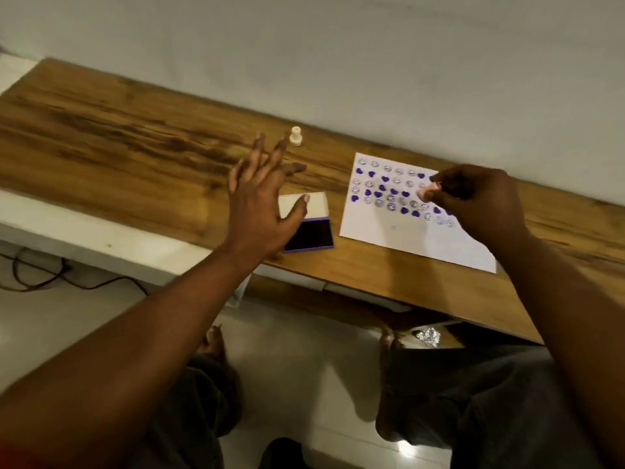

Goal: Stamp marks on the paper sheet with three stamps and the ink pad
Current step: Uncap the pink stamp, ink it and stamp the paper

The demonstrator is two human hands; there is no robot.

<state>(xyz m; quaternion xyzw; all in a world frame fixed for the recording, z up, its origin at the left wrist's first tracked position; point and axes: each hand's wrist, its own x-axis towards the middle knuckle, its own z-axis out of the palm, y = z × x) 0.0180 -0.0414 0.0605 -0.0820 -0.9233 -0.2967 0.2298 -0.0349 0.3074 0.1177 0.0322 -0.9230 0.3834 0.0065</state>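
A white paper sheet [395, 228] lies on the wooden table, covered in its upper part with rows of purple hearts and round outline marks. My right hand [480, 201] hovers over the sheet's right side and pinches a small pale stamp [429, 191] between fingertips. The open ink pad [309, 235], purple-framed with a dark pad and a white lid, sits left of the sheet. My left hand [260, 198] is raised above the table with fingers spread, its thumb over the pad's lid. A second white stamp [295, 136] stands upright beyond the left hand.
The wooden table [118, 130] runs along a pale wall. Its front edge crosses the view diagonally. Below it are a tiled floor, my legs and feet, and a dark cable [44, 275] at the left.
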